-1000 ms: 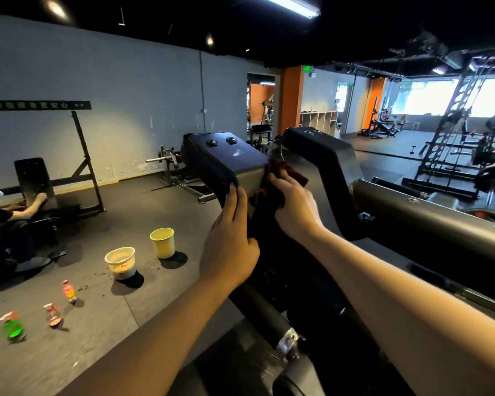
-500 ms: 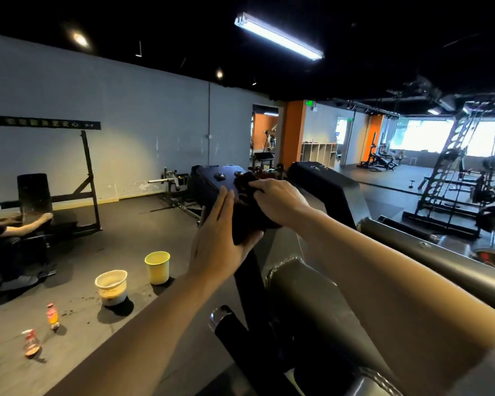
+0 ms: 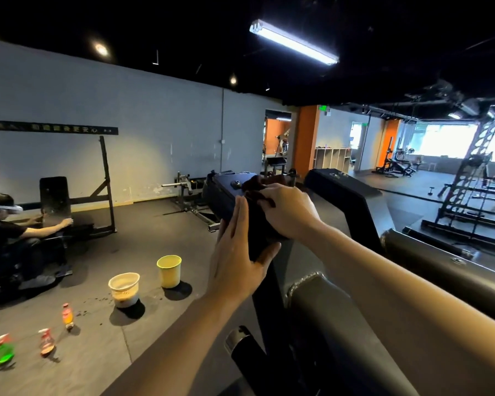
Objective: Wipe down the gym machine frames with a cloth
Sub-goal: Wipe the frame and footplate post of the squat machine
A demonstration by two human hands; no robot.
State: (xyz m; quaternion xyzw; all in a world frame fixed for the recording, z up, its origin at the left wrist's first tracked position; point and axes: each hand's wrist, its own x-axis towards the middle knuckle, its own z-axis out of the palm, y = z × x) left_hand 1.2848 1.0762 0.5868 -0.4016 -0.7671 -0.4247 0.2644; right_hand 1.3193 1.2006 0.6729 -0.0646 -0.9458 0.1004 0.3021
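Two hands on black metal machine frame (image 3: 226, 195): left hand (image 3: 237, 258) flat, fingers straight against its side; right hand (image 3: 289, 210) bunches dark maroon cloth (image 3: 255, 185) on top. Two buckets (image 3: 169, 270) at 9 o'clock, open floor around.

Two bare forearms reach in from the bottom edge, no sleeve showing on either; left hand (image 3: 235, 264) and right hand (image 3: 290, 214) are bare too, with short nails and slim fingers

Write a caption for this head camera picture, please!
Right hand wipes the gym machine frame with a dark cloth; left hand steadies it.
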